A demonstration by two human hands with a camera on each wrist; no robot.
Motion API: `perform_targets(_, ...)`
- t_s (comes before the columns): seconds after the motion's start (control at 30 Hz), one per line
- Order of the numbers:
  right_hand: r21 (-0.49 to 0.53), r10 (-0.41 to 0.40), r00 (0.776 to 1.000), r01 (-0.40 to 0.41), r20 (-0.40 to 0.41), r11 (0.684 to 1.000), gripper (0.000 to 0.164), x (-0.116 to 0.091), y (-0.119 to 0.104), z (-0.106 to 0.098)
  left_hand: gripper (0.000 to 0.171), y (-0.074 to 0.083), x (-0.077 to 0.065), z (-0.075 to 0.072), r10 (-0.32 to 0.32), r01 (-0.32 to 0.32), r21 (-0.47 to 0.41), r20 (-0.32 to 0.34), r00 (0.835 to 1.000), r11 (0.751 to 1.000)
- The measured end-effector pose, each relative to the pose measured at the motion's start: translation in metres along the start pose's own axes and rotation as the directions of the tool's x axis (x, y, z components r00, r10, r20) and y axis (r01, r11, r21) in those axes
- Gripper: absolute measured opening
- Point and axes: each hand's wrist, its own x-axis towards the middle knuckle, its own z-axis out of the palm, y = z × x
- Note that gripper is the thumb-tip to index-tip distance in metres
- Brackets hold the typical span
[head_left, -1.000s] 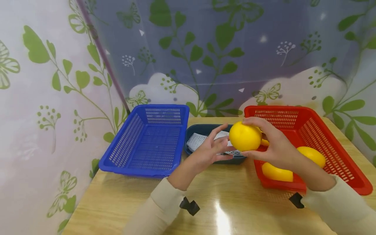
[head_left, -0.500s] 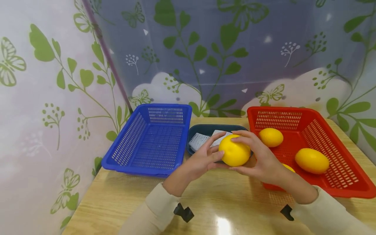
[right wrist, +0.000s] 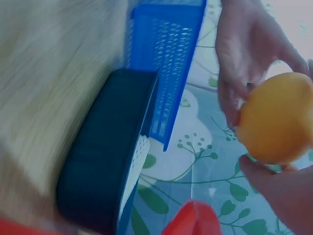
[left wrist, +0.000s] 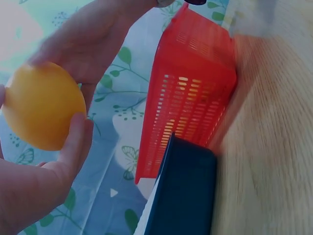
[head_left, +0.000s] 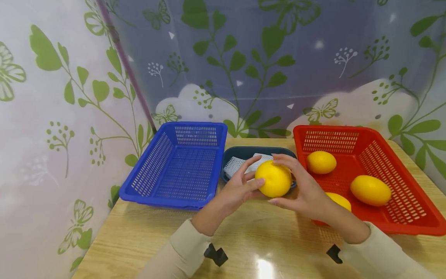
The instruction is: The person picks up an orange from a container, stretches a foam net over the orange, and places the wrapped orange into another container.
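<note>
A smooth yellow oval fruit (head_left: 273,179) is held up between both hands, above the front of the dark tray. My left hand (head_left: 235,193) grips it from the left, thumb on its near face and fingers behind. On the other side my right hand (head_left: 303,190) curls round it, fingers over the top and right side, thumb tip right at the underside. In the left wrist view the fruit (left wrist: 45,106) hangs well above table height. The right wrist view shows the same fruit (right wrist: 279,120) with the left fingers partly hidden behind it.
A red basket (head_left: 376,155) at right holds three more yellow fruits, one partly behind the right wrist. At left stands a blue basket (head_left: 186,170). Between them, the dark tray (head_left: 240,149) contains white foam net sleeves (head_left: 234,166). All stand on a wooden table (head_left: 258,240).
The yellow fruit has moved left and down from over the red basket's edge. My left hand, earlier reaching beside it with spread fingers, now grips it together with my right hand.
</note>
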Motion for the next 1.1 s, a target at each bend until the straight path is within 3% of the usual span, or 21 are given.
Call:
perform_targets(0.07, 0.146, 0.09, 0.996, -0.092, 0.024, 0.985, 0.082, 0.001, -0.001, -0.003, 0.074, 0.003, -0.001, 0.0, 0.037, -0.033, 0.102, -0.035, 0.999, 0.994)
perform_targets(0.1, 0.229, 0.142, 0.989, -0.148, 0.04, 0.962, 0.079, 0.001, -0.002, -0.004, 0.077, 0.004, -0.001, 0.001, 0.068, -0.057, 0.182, -0.053, 0.996, 0.982)
perform_targets(0.17, 0.362, 0.256, 0.963, -0.268, 0.083, 0.893, 0.072, 0.001, -0.006, -0.005, 0.083, 0.006, -0.004, 0.0, 0.146, -0.115, 0.358, -0.061, 0.987, 0.927)
perform_targets(0.2, 0.417, 0.302, 0.946, -0.321, 0.113, 0.85, 0.068, 0.0, -0.007, -0.005, 0.087, 0.006, -0.005, 0.0, 0.192, -0.149, 0.448, -0.053, 0.98, 0.882)
perform_targets(0.3, 0.501, 0.404, 0.892, -0.448, 0.202, 0.74, 0.066, -0.001, -0.012, -0.002, 0.098, 0.005, -0.009, -0.003, 0.332, -0.268, 0.646, 0.024, 0.943, 0.715)
perform_targets(0.37, 0.528, 0.446, 0.86, -0.507, 0.249, 0.681, 0.066, -0.002, -0.014, 0.002, 0.102, 0.003, -0.013, -0.006, 0.399, -0.348, 0.717, 0.106, 0.911, 0.604)
perform_targets(0.43, 0.544, 0.475, 0.836, -0.542, 0.274, 0.64, 0.065, -0.003, -0.016, 0.005, 0.102, 0.002, -0.016, -0.011, 0.455, -0.426, 0.776, 0.204, 0.867, 0.465)
perform_targets(0.5, 0.532, 0.511, 0.812, -0.576, 0.283, 0.621, 0.065, -0.004, -0.016, 0.009, 0.101, 0.001, -0.019, -0.015, 0.496, -0.499, 0.807, 0.308, 0.812, 0.317)
perform_targets(0.57, 0.496, 0.539, 0.794, -0.601, 0.281, 0.627, 0.065, -0.003, -0.015, 0.012, 0.099, 0.001, -0.021, -0.019, 0.518, -0.561, 0.81, 0.411, 0.75, 0.171)
perform_targets(0.6, 0.478, 0.551, 0.787, -0.611, 0.278, 0.631, 0.065, -0.003, -0.015, 0.013, 0.097, 0.001, -0.021, -0.02, 0.524, -0.586, 0.803, 0.454, 0.721, 0.11)
perform_targets(0.67, 0.442, 0.558, 0.785, -0.615, 0.268, 0.653, 0.063, -0.002, -0.013, 0.015, 0.093, 0.002, -0.021, -0.022, 0.522, -0.621, 0.783, 0.518, 0.678, 0.029)
perform_targets(0.7, 0.432, 0.556, 0.79, -0.609, 0.259, 0.665, 0.062, -0.001, -0.013, 0.016, 0.091, 0.002, -0.021, -0.022, 0.516, -0.628, 0.778, 0.536, 0.668, 0.005)
perform_targets(0.73, 0.425, 0.549, 0.798, -0.599, 0.248, 0.679, 0.061, -0.001, -0.012, 0.017, 0.09, 0.002, -0.021, -0.022, 0.504, -0.629, 0.778, 0.541, 0.673, 0.005)
perform_targets(0.77, 0.412, 0.549, 0.802, -0.594, 0.235, 0.691, 0.061, -0.002, -0.011, 0.018, 0.09, 0.002, -0.022, -0.022, 0.49, -0.624, 0.78, 0.528, 0.694, 0.043)
perform_targets(0.8, 0.404, 0.554, 0.803, -0.592, 0.222, 0.697, 0.061, -0.002, -0.011, 0.019, 0.092, 0.0, -0.023, -0.022, 0.474, -0.612, 0.785, 0.504, 0.722, 0.097)
perform_targets(0.83, 0.399, 0.556, 0.805, -0.588, 0.208, 0.703, 0.062, -0.003, -0.01, 0.019, 0.094, -0.001, -0.024, -0.022, 0.454, -0.591, 0.786, 0.466, 0.759, 0.18)
perform_targets(0.9, 0.386, 0.563, 0.807, -0.584, 0.18, 0.714, 0.064, -0.004, -0.01, 0.021, 0.095, -0.005, -0.027, -0.021, 0.401, -0.508, 0.764, 0.353, 0.845, 0.398)
perform_targets(0.97, 0.359, 0.568, 0.809, -0.581, 0.152, 0.731, 0.068, -0.006, -0.009, 0.023, 0.094, -0.009, -0.03, -0.02, 0.347, -0.412, 0.686, 0.24, 0.906, 0.599)
perform_targets(1.03, 0.356, 0.553, 0.823, -0.559, 0.128, 0.749, 0.069, -0.008, -0.007, 0.025, 0.09, -0.011, -0.03, -0.018, 0.3, -0.336, 0.587, 0.163, 0.94, 0.737)
perform_targets(1.1, 0.335, 0.536, 0.838, -0.537, 0.102, 0.774, 0.07, -0.01, -0.005, 0.026, 0.087, -0.012, -0.027, -0.016, 0.267, -0.295, 0.51, 0.13, 0.955, 0.808)
